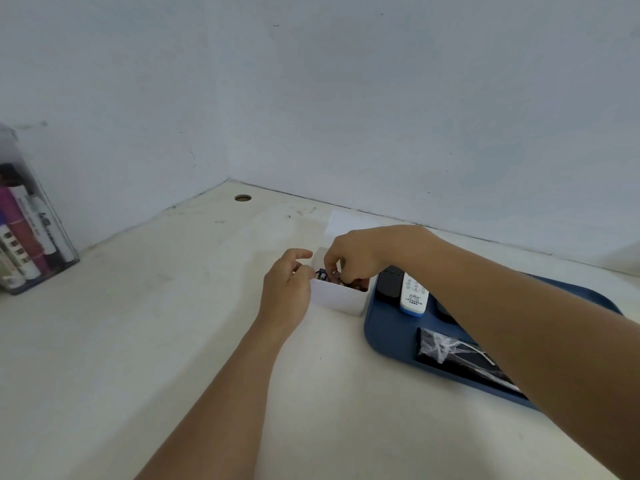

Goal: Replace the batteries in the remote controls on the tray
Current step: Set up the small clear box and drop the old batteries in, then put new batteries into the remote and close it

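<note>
Matt, cream-white laminate desk top (138,341), smooth but scuffed with faint grey marks, meeting a matt pale blue-grey painted wall (381,98) of slightly uneven finish. Small white rectangular plastic box (337,299) with smooth matt walls, beside a dark blue rounded plastic tray (388,336) of smooth, low-sheen finish bearing a white-and-blue plastic remote control (414,296), a black matt plastic remote control (389,285) and a black remote wrapped in glossy, crinkled clear film (446,351). Clear, glossy hard-plastic container (52,251) at far left holding marker pens (27,237) with smooth plastic barrels and printed labels.
</note>
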Demonstrator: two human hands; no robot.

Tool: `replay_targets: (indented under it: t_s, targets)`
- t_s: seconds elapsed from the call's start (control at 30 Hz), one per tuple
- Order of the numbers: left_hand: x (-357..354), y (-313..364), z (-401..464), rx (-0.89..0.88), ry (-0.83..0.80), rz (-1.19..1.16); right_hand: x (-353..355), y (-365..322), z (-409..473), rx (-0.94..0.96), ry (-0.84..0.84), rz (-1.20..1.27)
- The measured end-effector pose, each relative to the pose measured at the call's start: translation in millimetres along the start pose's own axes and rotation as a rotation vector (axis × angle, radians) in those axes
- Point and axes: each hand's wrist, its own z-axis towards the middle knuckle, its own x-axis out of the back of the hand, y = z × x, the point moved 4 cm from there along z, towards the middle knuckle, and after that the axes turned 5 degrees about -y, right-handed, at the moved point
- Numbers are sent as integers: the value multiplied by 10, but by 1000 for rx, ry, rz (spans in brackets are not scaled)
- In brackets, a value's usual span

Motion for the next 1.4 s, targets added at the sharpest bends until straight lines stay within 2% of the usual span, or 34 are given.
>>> replay_targets:
  t_s: [0.27, 0.37, 0.5, 0.53, 0.57, 0.63, 0.7, 0.8, 0.83, 0.87, 0.93, 1.0, 1.07, 1.13, 1.2, 1.3, 1.4]
  targets:
    - [-22, 9, -1, -34, -13, 12, -172, -8, 13, 59, 41, 8]
    - [-27, -10, 11, -42, -21, 9, -236, 3, -60, 124, 178, 50]
    - [-49, -7, 10, -53, -16, 21, -296, 80, -108, 202, 510, 143]
    - [-46, -4, 14, -61, -9, 24, -281, 74, -109, 220, 590, 287]
    - [-49, -2, 12, -68, -2, 32, -240, 73, -129, 236, 661, 547]
    - [-65, -6, 25, -81, 10, 56, -117, 121, -224, 240, 736, 1253]
    - [-41, 11, 16, -118, 60, 65, -85, 161, -358, 253, 589, 1811]
    - [57, 284, -192, -427, 332, 86, -224, 207, -668, 413, 277, 2177]
    - [0, 429, -324, -532, 365, 68, -318, 249, -791, 453, 224, 2248]
    - [-83, 555, -450, -599, 330, 35, -405, 276, -885, 474, 208, 2290]
    - [-470, 811, -681, -578, 63, -52, -586, 417, -1119, 439, 299, 2327]
    - [-990, 961, -839, -354, -327, -106, -720, 584, -1344, 317, 517, 2343]
    - [-1500, 1012, -1023, -121, -599, -178, -862, 803, -1593, 106, 811, 2326]
    - [-1883, 1039, -1171, -69, -639, -209, -1019, 1044, -1841, -125, 1056, 2256]
    - [-2088, 1047, -1223, -102, -613, -229, -1131, 1176, -1975, -259, 1174, 2154]
    - [-2343, 1086, -1267, -162, -646, -169, -1312, 1342, -2147, -313, 1296, 1939]
    - [-2443, 1144, -1260, -230, -684, -105, -1405, 1427, -2240, -270, 1336, 1741]
